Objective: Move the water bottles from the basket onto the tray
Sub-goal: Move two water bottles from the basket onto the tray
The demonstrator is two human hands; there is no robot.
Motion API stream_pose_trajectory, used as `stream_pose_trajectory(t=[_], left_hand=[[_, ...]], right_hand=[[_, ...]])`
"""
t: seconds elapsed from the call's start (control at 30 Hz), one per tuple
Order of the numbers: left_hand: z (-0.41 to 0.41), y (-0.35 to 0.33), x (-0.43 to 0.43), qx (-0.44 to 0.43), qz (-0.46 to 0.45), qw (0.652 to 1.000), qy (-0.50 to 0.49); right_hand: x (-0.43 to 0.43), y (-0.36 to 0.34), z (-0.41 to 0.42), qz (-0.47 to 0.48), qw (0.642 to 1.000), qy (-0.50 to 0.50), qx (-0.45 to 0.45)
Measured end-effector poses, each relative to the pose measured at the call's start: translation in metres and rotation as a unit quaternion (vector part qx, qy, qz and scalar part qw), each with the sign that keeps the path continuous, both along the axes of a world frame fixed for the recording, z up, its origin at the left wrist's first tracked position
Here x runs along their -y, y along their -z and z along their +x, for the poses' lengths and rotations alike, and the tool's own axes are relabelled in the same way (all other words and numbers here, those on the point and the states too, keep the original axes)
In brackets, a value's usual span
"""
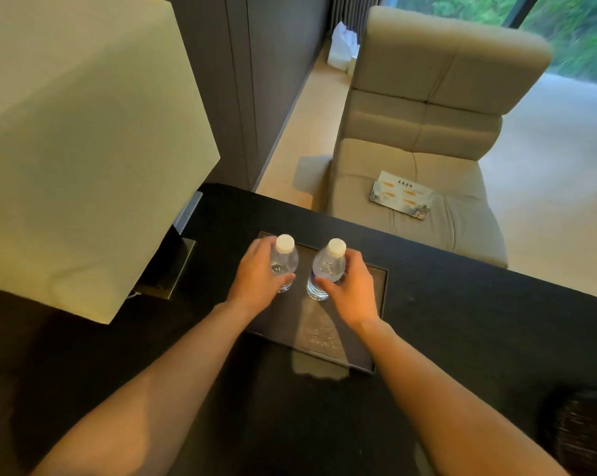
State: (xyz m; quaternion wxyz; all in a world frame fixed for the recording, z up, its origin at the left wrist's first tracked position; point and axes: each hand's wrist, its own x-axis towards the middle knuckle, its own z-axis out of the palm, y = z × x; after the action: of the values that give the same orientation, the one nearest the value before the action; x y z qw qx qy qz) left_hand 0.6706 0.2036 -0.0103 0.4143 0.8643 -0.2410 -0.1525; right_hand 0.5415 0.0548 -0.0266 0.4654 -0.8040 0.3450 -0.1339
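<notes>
Two clear water bottles with white caps stand upright, side by side, on a dark rectangular tray (381,286) on a black table. My left hand (255,276) is wrapped around the left bottle (284,261). My right hand (350,286) grips the right bottle (326,269). Both bottles rest at the far half of the tray. A dark woven object (582,431) at the bottom right edge may be the basket; it is blurred and mostly cut off.
A large cream lampshade (84,149) overhangs the table's left side above its metal base (173,269). Beyond the table's far edge stands a beige upholstered chair (427,132) with a printed card (401,195) on its seat. A white bag (341,46) sits by the wall.
</notes>
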Motion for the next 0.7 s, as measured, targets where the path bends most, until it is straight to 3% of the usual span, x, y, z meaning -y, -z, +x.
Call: stream_pose_trajectory(t=[0.7], left_hand=[[0.077, 0.005, 0.010, 0.051, -0.001, 0.996, 0.080]], right_hand=[[0.009, 0.012, 0.081, -0.033, 0.999, -0.023, 0.019]])
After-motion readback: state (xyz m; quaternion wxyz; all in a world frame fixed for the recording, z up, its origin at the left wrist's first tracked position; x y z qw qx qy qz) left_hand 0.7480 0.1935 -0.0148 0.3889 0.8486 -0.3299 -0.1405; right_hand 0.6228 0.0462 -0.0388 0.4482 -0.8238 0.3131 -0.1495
